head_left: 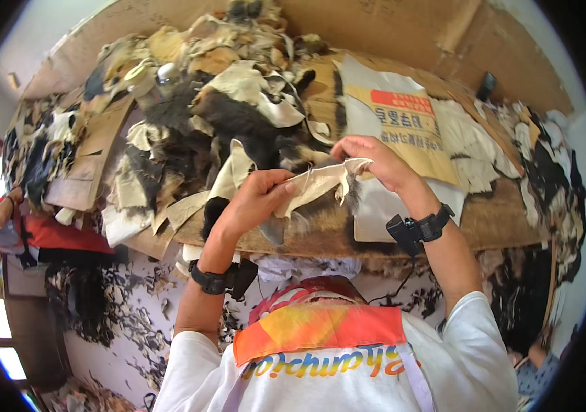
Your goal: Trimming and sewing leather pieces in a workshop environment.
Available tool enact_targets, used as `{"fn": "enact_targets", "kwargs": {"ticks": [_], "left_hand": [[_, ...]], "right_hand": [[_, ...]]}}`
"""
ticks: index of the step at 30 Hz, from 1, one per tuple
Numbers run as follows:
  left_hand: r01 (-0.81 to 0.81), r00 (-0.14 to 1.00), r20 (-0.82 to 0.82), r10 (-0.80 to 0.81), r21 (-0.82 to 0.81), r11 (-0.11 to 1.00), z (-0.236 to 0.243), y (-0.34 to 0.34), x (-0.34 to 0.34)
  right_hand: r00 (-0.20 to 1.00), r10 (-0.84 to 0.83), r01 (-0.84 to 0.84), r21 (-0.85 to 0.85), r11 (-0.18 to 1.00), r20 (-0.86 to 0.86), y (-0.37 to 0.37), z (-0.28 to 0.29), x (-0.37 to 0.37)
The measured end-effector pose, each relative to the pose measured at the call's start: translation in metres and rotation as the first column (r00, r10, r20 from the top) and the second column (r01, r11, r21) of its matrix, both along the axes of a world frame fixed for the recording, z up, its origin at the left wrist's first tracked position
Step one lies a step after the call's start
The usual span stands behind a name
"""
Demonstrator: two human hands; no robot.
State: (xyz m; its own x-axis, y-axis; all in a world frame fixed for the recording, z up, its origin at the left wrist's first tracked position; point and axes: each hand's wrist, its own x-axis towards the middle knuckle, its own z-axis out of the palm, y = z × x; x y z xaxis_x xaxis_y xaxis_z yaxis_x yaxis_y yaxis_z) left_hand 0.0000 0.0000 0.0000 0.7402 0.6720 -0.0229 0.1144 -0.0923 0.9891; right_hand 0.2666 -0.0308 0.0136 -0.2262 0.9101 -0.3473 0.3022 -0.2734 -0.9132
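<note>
Cream, irregular, fur-edged hide strip (317,187), pinched at opposite ends by your left hand (265,194) and right hand (380,163), spans between them above the brown worktop (502,220), apparently to hold it taut.

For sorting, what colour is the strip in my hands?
The strip is mostly cream, clearest in the head view.

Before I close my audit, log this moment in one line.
left hand: gripping pale hide strip | right hand: holding strip's other end | below: brown table | beyond: fur scraps
</note>
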Motion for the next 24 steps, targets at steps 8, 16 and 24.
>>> {"fn": "enact_targets", "kwargs": {"ticks": [8,16,24], "left_hand": [[0.109,0.991,-0.080,-0.104,0.068,0.992,0.006,-0.030,0.014],[0.083,0.977,-0.213,-0.026,0.262,0.962,-0.002,-0.098,0.055],[0.177,0.937,-0.347,-0.050,0.345,0.922,-0.013,-0.206,0.238]], "right_hand": [[0.926,-0.200,-0.095,0.710,0.697,0.320,-0.067,0.039,-0.019],[0.894,-0.068,-0.232,0.586,0.776,0.444,-0.144,0.006,-0.001],[0.932,-0.169,-0.009,0.488,0.873,0.321,-0.289,-0.026,0.170]]}}
